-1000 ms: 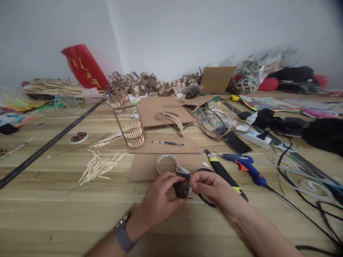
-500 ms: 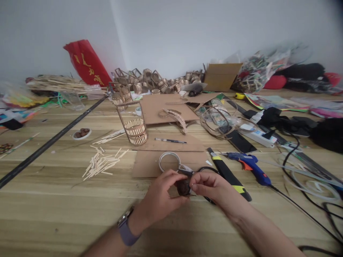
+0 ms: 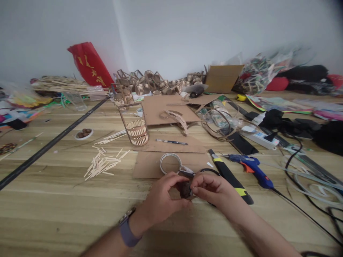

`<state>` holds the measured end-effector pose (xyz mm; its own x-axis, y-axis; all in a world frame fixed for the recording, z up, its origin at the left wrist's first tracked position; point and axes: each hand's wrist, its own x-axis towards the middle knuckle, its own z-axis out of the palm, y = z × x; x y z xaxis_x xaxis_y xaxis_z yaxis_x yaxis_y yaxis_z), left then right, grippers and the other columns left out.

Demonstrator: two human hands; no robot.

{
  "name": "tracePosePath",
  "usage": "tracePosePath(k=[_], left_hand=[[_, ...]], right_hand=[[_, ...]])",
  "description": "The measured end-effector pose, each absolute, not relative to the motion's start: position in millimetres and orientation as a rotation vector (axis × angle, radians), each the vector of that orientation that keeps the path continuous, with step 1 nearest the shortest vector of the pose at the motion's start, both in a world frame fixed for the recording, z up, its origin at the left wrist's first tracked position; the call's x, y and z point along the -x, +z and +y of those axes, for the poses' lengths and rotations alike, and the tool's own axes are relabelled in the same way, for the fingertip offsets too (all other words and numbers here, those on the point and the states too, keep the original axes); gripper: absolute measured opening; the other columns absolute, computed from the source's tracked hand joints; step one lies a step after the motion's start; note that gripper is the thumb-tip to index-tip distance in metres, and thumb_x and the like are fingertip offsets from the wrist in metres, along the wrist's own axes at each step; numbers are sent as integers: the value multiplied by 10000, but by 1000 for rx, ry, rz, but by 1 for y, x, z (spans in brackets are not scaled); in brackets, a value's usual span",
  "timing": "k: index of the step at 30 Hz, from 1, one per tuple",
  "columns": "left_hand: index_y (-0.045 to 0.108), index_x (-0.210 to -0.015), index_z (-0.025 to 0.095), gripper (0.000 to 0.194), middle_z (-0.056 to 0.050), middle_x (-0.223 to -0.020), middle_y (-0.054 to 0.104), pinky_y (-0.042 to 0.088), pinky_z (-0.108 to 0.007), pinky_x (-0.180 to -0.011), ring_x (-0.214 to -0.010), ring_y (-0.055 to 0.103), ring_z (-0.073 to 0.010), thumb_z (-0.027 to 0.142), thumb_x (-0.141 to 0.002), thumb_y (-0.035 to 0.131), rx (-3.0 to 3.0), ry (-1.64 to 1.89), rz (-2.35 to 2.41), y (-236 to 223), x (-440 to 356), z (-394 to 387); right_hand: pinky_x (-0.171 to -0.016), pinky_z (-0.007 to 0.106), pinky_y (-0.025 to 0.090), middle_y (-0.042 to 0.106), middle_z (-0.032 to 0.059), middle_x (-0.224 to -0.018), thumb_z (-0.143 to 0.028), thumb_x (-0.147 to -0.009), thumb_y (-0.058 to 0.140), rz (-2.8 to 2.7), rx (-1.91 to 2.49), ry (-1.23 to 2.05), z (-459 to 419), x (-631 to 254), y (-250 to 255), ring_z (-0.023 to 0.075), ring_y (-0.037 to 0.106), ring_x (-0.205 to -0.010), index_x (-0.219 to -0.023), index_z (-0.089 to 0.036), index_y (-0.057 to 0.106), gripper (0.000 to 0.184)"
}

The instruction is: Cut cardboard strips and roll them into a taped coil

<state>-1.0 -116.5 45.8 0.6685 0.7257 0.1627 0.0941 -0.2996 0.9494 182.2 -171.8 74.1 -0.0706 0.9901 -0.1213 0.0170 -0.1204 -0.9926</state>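
My left hand [image 3: 160,194] curls its thumb and fingers round a dark brown ball-like piece [image 3: 184,190], low over the front of the table. Against the right side of that piece, my right hand [image 3: 213,185] pinches thumb and forefinger together on a small pale bit, too small to name. Just beyond the hands lies a roll of tape [image 3: 162,166] on cardboard [image 3: 146,167]. Scissors [image 3: 210,170] with black handles are partly hidden behind my right hand. A black tool with yellow bands [image 3: 227,173] rests to the right of them.
A blue glue gun [image 3: 254,169] with its cord lies on the right. A small slatted basket [image 3: 137,137], loose sticks [image 3: 100,166] and a white bowl of brown balls [image 3: 84,134] stand left. A pen [image 3: 171,141] lies on cardboard; many small baskets [image 3: 158,82] pile up at the wall.
The whole view has shifted slightly. Both hands stay together at the brown piece, which appears turned a little in my left hand.
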Motion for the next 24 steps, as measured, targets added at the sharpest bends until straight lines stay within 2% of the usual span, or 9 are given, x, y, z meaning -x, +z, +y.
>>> tracePosePath(k=[11, 19, 24], left_hand=[[686, -1098, 178, 429, -36, -950, 631, 476, -275, -800, -867, 597, -180, 273, -705, 830, -1711, 742, 637, 43, 1, -118], [683, -1085, 183, 387, -46, -976, 641, 471, -289, -825, -911, 602, -196, 242, -725, 813, -1806, 757, 674, 47, 3, -120], [665, -1129, 200, 408, -59, -1033, 646, 474, -312, -866, -960, 605, -210, 218, -743, 794, -1887, 777, 689, 45, 2, -120]], right_hand=[[-650, 282, 496, 671, 34, -731, -311, -801, 703, -1502, 1267, 862, -173, -184, 67, 170, 637, -698, -738, -220, 720, 112], [-668, 277, 523, 686, 46, -769, -274, -820, 681, -1653, 1287, 661, -173, -186, 65, 178, 656, -734, -825, -237, 745, 74], [-661, 285, 528, 644, 14, -755, -256, -812, 700, -1726, 1344, 493, -174, -188, 64, 166, 633, -681, -1134, -261, 680, 323]])
